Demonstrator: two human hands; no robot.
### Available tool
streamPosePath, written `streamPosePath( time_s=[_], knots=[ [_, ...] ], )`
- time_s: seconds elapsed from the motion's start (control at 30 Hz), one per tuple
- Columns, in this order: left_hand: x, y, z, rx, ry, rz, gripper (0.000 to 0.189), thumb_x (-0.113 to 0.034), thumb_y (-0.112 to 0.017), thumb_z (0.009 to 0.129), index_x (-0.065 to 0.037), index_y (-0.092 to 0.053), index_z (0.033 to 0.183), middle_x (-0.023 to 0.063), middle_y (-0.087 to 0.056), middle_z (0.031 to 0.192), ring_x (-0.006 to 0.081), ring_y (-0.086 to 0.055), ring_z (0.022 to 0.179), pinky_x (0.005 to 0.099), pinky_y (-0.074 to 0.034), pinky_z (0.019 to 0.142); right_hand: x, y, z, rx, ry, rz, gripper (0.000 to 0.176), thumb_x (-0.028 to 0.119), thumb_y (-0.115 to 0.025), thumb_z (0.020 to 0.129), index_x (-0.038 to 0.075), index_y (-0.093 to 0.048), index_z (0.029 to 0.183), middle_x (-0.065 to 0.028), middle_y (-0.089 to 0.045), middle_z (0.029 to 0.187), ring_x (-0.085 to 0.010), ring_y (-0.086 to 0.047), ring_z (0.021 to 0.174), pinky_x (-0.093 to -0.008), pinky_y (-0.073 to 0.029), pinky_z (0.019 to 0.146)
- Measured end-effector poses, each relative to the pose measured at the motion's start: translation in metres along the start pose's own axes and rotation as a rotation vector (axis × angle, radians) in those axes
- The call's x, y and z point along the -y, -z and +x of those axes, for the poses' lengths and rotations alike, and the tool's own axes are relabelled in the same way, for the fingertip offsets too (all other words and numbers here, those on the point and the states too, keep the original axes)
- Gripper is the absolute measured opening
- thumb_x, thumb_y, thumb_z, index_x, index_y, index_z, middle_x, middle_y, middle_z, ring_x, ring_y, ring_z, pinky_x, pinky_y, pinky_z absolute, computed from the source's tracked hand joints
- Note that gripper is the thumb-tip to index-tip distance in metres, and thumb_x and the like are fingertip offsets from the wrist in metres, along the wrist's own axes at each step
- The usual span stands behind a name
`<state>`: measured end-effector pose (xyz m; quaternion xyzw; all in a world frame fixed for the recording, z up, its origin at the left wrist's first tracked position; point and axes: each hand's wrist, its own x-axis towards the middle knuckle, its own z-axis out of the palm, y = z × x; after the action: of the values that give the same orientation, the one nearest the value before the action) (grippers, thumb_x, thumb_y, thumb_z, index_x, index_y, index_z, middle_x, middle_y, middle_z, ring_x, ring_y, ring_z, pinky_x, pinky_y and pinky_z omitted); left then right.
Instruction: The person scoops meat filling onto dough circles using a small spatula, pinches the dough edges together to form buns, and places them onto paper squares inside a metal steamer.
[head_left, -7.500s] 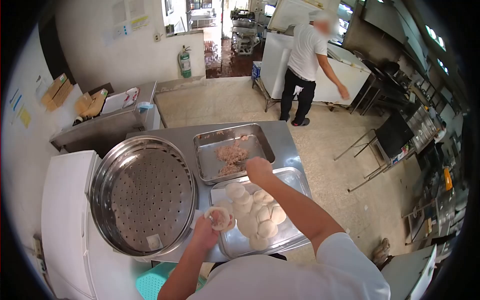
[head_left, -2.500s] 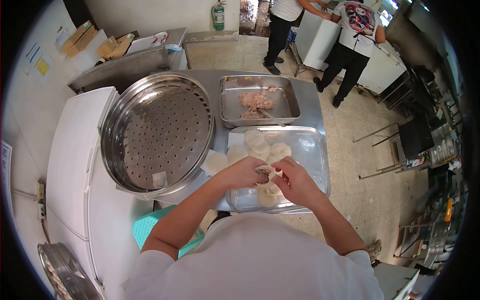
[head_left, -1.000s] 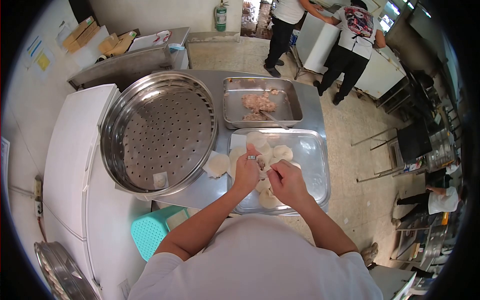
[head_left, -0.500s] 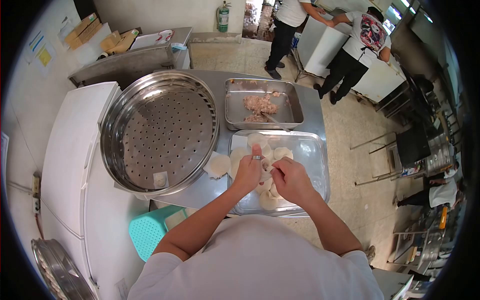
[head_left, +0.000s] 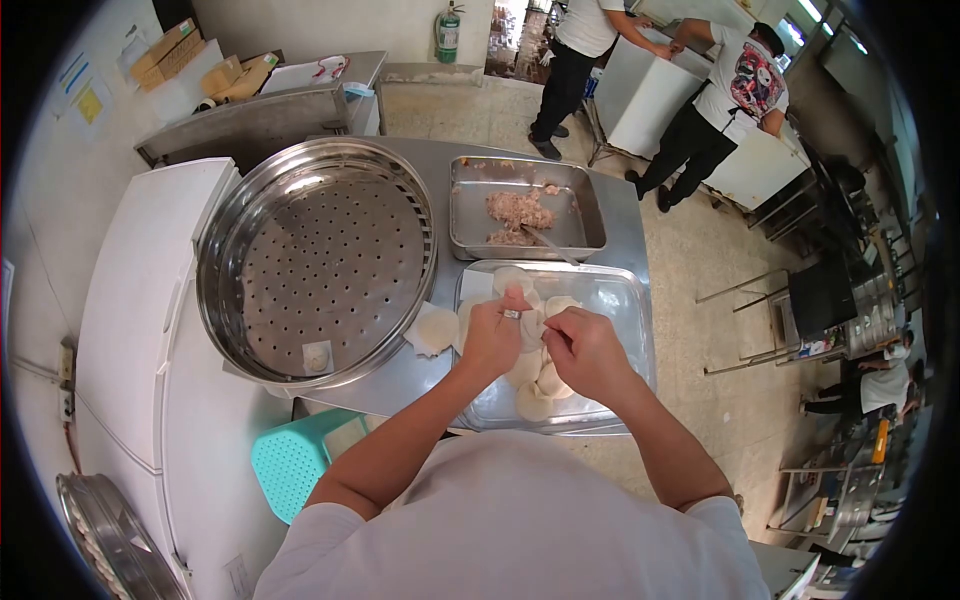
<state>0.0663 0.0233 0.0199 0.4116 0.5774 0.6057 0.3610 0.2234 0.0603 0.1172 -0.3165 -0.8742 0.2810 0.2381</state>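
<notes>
Over the metal tray point(head_left: 622, 300), my left hand point(head_left: 493, 338) cups a filled dough wrapper point(head_left: 532, 328), thumb raised. My right hand point(head_left: 588, 350) pinches the wrapper's edge from the other side. The filling is mostly hidden by fingers and dough. Beneath and around both hands, several pale dough rounds point(head_left: 535, 402) lie overlapping on the tray. Another dough round point(head_left: 436, 331) rests on paper just left of the tray. Behind it stands a deep pan point(head_left: 590, 210) with minced meat filling point(head_left: 518, 210) and a utensil point(head_left: 548, 243) leaning in it.
A large perforated steamer point(head_left: 335, 250) takes up the table's left side, with one small bun point(head_left: 317, 356) on paper inside. Below the table is a turquoise stool point(head_left: 288, 470). A white chest freezer point(head_left: 130, 320) borders the left. Two people point(head_left: 720, 100) stand by white cabinets, back right.
My right hand has shifted slightly at the wrapper's edge, while my left still cups it. The whole view has moved a little. At the back, one person leans slightly differently.
</notes>
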Motion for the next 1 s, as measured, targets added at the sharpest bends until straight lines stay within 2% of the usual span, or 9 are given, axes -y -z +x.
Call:
streamPosePath(
  time_s=[0.1,0.2,0.3,0.4,0.5,0.6,0.7,0.9,1.0],
  knots=[
    [0.002,0.004,0.007,0.028,0.049,0.032,0.076,-0.059,-0.039,0.107,0.006,-0.075,0.090,0.0216,-0.070,0.075,0.0269,-0.068,0.072,0.0400,-0.051,0.069,0.013,0.005,0.005,-0.083,-0.021,0.046,0.007,0.001,-0.068,0.085,-0.004,-0.070,0.089,-0.0203,-0.069,0.085,-0.0385,-0.067,0.074,-0.0447,-0.053,0.067],
    [-0.014,0.008,0.013,0.099,0.022,0.106,0.079,-0.060,-0.037,0.107,0.006,-0.075,0.085,0.0233,-0.066,0.069,0.0287,-0.068,0.071,0.0410,-0.051,0.070,0.016,0.011,0.013,-0.029,-0.083,0.099,0.008,0.000,-0.068,0.085,-0.004,-0.071,0.091,-0.0198,-0.069,0.085,-0.0389,-0.067,0.074,-0.0445,-0.054,0.068],
    [-0.036,0.008,0.016,0.097,-0.024,0.048,0.081,-0.061,-0.035,0.107,0.006,-0.075,0.083,0.0210,-0.066,0.068,0.0275,-0.067,0.070,0.0415,-0.051,0.069,0.015,0.013,0.018,0.005,-0.019,0.010,0.009,-0.001,-0.068,0.085,-0.003,-0.071,0.093,-0.0193,-0.069,0.084,-0.0393,-0.067,0.073,-0.0448,-0.054,0.068],
    [-0.042,0.009,0.015,0.095,0.007,0.034,0.086,-0.065,-0.028,0.107,0.004,-0.071,0.078,0.0072,-0.066,0.072,0.0163,-0.062,0.073,0.0334,-0.051,0.072,0.010,0.011,0.014,-0.021,0.056,-0.071,0.010,-0.002,-0.069,0.084,-0.003,-0.071,0.094,-0.0180,-0.069,0.083,-0.0382,-0.067,0.072,-0.0444,-0.055,0.066],
    [-0.048,0.012,0.017,0.090,0.127,-0.018,0.089,-0.066,-0.025,0.107,0.004,-0.071,0.078,0.0076,-0.066,0.072,0.0167,-0.062,0.073,0.0338,-0.051,0.072,0.020,0.017,0.013,-0.099,0.086,-0.066,0.009,-0.002,-0.070,0.083,-0.002,-0.071,0.092,-0.0174,-0.069,0.081,-0.0371,-0.068,0.072,-0.0434,-0.055,0.064],
    [-0.059,0.016,0.021,0.115,0.070,0.029,0.092,-0.068,-0.023,0.106,0.005,-0.071,0.079,0.0086,-0.067,0.073,0.0170,-0.063,0.074,0.0340,-0.051,0.072,0.035,0.022,0.024,-0.161,0.094,-0.039,0.008,-0.003,-0.071,0.082,-0.002,-0.070,0.090,-0.0166,-0.068,0.080,-0.0366,-0.068,0.071,-0.0426,-0.055,0.063],
    [-0.075,0.021,0.027,0.143,-0.002,0.022,0.084,-0.060,-0.031,0.109,0.006,-0.074,0.078,0.0113,-0.069,0.068,0.0209,-0.064,0.069,0.0371,-0.051,0.071,0.038,0.028,0.033,-0.088,0.146,-0.051,0.007,-0.003,-0.071,0.082,-0.002,-0.070,0.089,-0.0166,-0.069,0.082,-0.0367,-0.068,0.071,-0.0425,-0.055,0.063],
    [-0.082,0.025,0.028,0.140,0.033,-0.112,0.089,-0.065,-0.028,0.107,0.004,-0.075,0.079,0.0102,-0.071,0.073,0.0195,-0.064,0.074,0.0362,-0.052,0.074,0.040,0.040,0.037,-0.003,0.205,-0.195,0.006,-0.003,-0.071,0.082,-0.002,-0.070,0.089,-0.0157,-0.068,0.082,-0.0344,-0.067,0.069,-0.0413,-0.054,0.061],
    [-0.096,0.031,0.025,0.126,0.082,-0.050,0.102,-0.078,-0.016,0.100,0.003,-0.074,0.080,0.0072,-0.068,0.073,0.0135,-0.063,0.069,0.0283,-0.051,0.062,0.056,0.045,0.038,-0.063,0.296,-0.210,0.008,-0.002,-0.072,0.082,-0.001,-0.069,0.090,-0.0142,-0.067,0.079,-0.0339,-0.066,0.067,-0.0411,-0.054,0.061]
  ],
)
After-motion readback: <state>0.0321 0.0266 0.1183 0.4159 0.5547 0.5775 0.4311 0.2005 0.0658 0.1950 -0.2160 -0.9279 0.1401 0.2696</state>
